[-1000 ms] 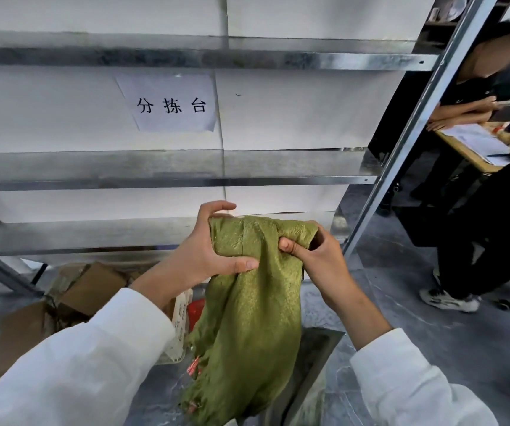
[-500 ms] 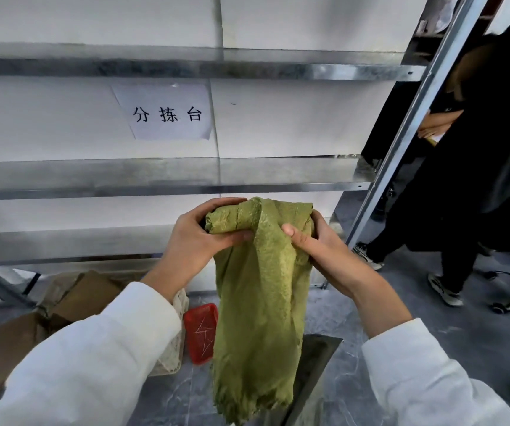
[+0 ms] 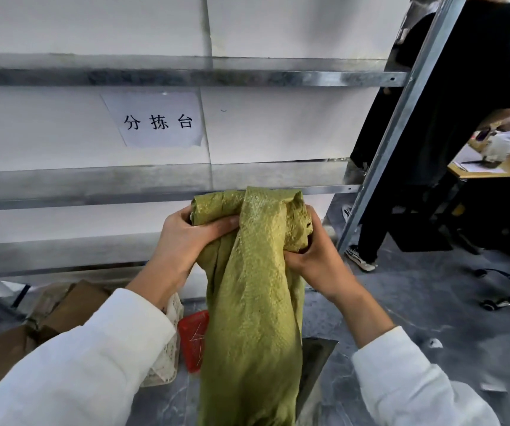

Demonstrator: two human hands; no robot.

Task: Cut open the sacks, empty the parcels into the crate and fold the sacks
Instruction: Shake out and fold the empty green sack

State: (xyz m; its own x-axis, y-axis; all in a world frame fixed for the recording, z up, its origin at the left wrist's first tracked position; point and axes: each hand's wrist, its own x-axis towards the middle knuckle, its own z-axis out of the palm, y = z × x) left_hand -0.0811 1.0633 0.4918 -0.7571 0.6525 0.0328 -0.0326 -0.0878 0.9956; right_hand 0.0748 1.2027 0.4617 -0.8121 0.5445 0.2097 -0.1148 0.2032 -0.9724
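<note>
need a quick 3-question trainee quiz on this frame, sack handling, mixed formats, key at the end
1. True or false: only the left hand grips the green sack.
2. Where is the red tray? A: on the floor beside the hanging sack. B: hung on a hook. C: on a chair.
3. Fill in: the paper sign is stuck on the ___.

Key
1. False: the right hand grips the sack's bunched top too.
2. A.
3. wall.
</note>
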